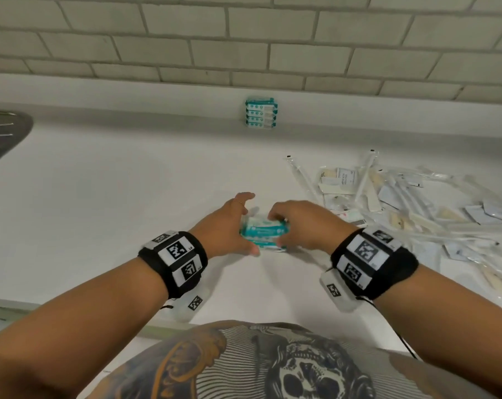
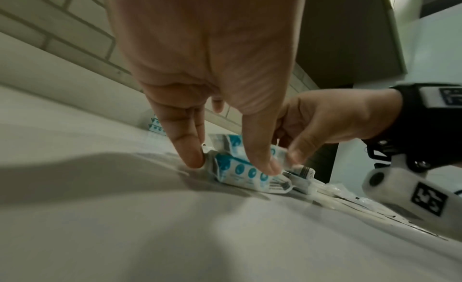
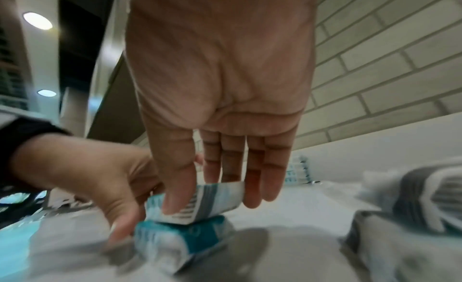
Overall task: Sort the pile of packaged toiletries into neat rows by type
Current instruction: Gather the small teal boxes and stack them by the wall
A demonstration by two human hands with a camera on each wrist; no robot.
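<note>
A small stack of teal-and-white packets (image 1: pixel 264 230) lies on the white counter (image 1: pixel 129 182), between my two hands. My left hand (image 1: pixel 245 224) pinches the lower packet (image 2: pixel 240 171) from the left, fingers at its end and thumb on its front. My right hand (image 1: pixel 275 228) pinches the top packet (image 3: pixel 215 203) between thumb and fingers and holds it tilted on the lower packet (image 3: pixel 187 239). A tidy stack of the same teal packets (image 1: pixel 261 114) stands against the wall.
A loose pile of clear-wrapped toiletries (image 1: pixel 402 203) covers the counter to the right of my hands. A steel sink drainer (image 1: pixel 2 133) sits at the far left. The brick wall (image 1: pixel 244 38) bounds the counter at the back.
</note>
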